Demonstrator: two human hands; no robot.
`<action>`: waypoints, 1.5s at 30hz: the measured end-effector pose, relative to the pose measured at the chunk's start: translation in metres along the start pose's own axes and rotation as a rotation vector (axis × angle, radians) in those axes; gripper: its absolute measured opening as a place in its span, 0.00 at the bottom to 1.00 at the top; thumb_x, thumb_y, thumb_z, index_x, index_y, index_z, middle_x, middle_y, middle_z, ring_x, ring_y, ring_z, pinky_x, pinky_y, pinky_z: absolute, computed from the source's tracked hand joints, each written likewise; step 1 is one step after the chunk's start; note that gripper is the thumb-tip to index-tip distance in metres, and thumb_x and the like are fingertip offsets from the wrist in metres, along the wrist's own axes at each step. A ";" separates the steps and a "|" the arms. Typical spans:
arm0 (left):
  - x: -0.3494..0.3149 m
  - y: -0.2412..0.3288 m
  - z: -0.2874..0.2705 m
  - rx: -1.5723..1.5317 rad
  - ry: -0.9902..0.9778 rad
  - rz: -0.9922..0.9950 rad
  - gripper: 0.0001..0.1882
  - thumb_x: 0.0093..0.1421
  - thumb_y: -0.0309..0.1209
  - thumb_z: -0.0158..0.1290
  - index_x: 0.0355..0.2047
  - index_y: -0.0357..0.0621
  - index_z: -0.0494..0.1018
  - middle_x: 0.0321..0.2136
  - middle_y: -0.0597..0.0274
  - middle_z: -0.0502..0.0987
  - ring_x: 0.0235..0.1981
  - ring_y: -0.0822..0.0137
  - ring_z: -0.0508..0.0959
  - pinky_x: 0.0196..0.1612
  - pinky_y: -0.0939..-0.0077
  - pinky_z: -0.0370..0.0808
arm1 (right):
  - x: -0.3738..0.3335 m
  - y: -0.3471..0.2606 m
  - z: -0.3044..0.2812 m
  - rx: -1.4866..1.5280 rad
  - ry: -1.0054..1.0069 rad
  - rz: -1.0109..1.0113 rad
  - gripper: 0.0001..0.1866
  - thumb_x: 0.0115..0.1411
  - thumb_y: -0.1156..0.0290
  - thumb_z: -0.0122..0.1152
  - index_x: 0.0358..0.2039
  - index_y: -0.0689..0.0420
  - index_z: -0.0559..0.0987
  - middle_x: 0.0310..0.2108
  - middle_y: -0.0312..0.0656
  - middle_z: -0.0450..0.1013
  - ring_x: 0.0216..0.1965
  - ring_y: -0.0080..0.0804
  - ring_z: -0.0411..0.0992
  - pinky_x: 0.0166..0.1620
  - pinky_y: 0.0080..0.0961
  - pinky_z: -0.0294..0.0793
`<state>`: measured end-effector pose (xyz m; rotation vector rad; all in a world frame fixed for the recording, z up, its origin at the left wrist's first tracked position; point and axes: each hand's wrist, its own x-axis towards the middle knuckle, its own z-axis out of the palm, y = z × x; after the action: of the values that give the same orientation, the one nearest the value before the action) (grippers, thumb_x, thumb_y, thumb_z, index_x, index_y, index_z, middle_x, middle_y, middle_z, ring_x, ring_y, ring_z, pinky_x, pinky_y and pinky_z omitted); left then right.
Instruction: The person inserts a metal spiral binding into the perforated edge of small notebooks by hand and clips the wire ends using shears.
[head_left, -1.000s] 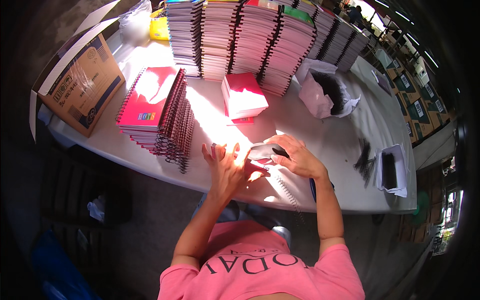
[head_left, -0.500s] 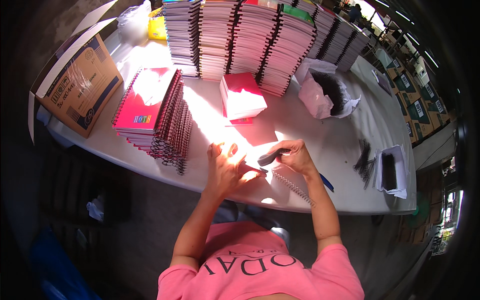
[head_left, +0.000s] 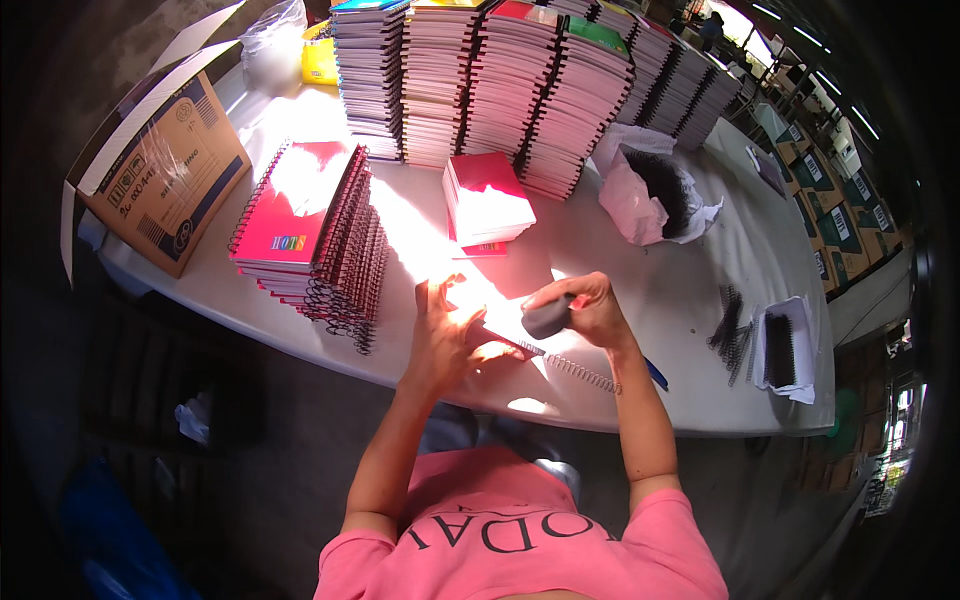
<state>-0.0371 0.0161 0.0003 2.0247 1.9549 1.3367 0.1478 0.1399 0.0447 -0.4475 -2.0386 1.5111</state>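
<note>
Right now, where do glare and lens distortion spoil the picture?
Head view: harsh sunlight washes out the left hand's fingers and whitens patches on the red-covered notebook stack; head view, too: the table's front edge bows, corners darken.

The white table [head_left: 665,290] is topped with tall notebook stacks [head_left: 505,90], a pile of red notebooks [head_left: 290,215], a brown box [head_left: 175,165] and some loose black coils [head_left: 733,320].

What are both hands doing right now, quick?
Left hand: holding a small red notebook, though glare hides part of the grip.
Right hand: closed around a dark tool; its exact kind can't be told.
</note>
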 end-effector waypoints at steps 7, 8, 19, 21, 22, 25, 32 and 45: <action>0.004 -0.011 0.006 -0.214 0.098 0.025 0.34 0.29 0.36 0.73 0.37 0.42 0.67 0.47 0.52 0.54 0.50 0.59 0.57 0.48 0.70 0.65 | -0.002 0.016 0.007 0.267 0.071 -0.038 0.13 0.47 0.88 0.55 0.32 0.61 0.82 0.26 0.38 0.78 0.31 0.19 0.74 0.37 0.19 0.73; 0.004 -0.011 0.009 -0.405 0.064 -0.102 0.37 0.30 0.38 0.73 0.40 0.40 0.65 0.47 0.52 0.53 0.49 0.58 0.58 0.49 0.66 0.65 | 0.001 0.006 0.015 0.169 0.008 -0.086 0.13 0.47 0.88 0.56 0.32 0.62 0.82 0.27 0.37 0.78 0.30 0.20 0.74 0.37 0.19 0.73; 0.008 -0.018 0.017 -0.493 0.070 -0.172 0.56 0.29 0.46 0.73 0.49 0.37 0.48 0.41 0.52 0.55 0.46 0.58 0.61 0.52 0.64 0.61 | 0.027 -0.002 0.014 -0.211 0.023 0.224 0.10 0.44 0.84 0.61 0.30 0.61 0.82 0.23 0.36 0.77 0.26 0.18 0.71 0.35 0.17 0.71; 0.002 -0.029 0.029 -0.548 0.059 -0.221 0.56 0.29 0.47 0.73 0.49 0.36 0.47 0.41 0.53 0.54 0.46 0.58 0.61 0.52 0.64 0.61 | 0.024 -0.008 0.027 0.205 -0.059 -0.009 0.11 0.44 0.82 0.59 0.30 0.61 0.81 0.21 0.37 0.76 0.24 0.17 0.70 0.32 0.17 0.70; 0.007 -0.020 0.017 -0.634 0.023 -0.285 0.56 0.30 0.47 0.73 0.49 0.36 0.46 0.41 0.53 0.55 0.46 0.58 0.61 0.52 0.65 0.60 | 0.023 -0.013 0.029 0.041 -0.093 0.016 0.09 0.46 0.84 0.61 0.30 0.64 0.82 0.23 0.35 0.76 0.29 0.15 0.70 0.38 0.15 0.71; 0.001 -0.023 0.020 -0.522 0.042 -0.170 0.55 0.32 0.45 0.73 0.49 0.36 0.46 0.41 0.53 0.54 0.47 0.59 0.60 0.53 0.67 0.59 | 0.033 0.007 0.019 -0.379 0.042 0.345 0.10 0.47 0.85 0.60 0.31 0.64 0.81 0.25 0.34 0.76 0.29 0.15 0.70 0.36 0.16 0.71; 0.000 -0.024 0.023 -0.600 -0.020 -0.241 0.36 0.44 0.27 0.66 0.43 0.42 0.50 0.43 0.57 0.59 0.49 0.69 0.61 0.51 0.74 0.64 | 0.028 0.001 0.021 -0.442 0.114 0.231 0.10 0.46 0.78 0.57 0.31 0.59 0.81 0.21 0.43 0.75 0.21 0.25 0.71 0.30 0.23 0.70; 0.007 0.010 0.008 -1.058 0.239 -0.394 0.39 0.51 0.11 0.54 0.59 0.49 0.51 0.39 0.60 0.67 0.40 0.72 0.71 0.44 0.80 0.73 | -0.178 0.004 0.033 -1.338 0.546 0.556 0.30 0.59 0.59 0.55 0.61 0.48 0.60 0.57 0.45 0.59 0.59 0.47 0.55 0.57 0.57 0.52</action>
<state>-0.0254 0.0241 0.0040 0.9676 1.1260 1.9333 0.2680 0.0147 -0.0080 -1.7782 -2.2276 -0.0788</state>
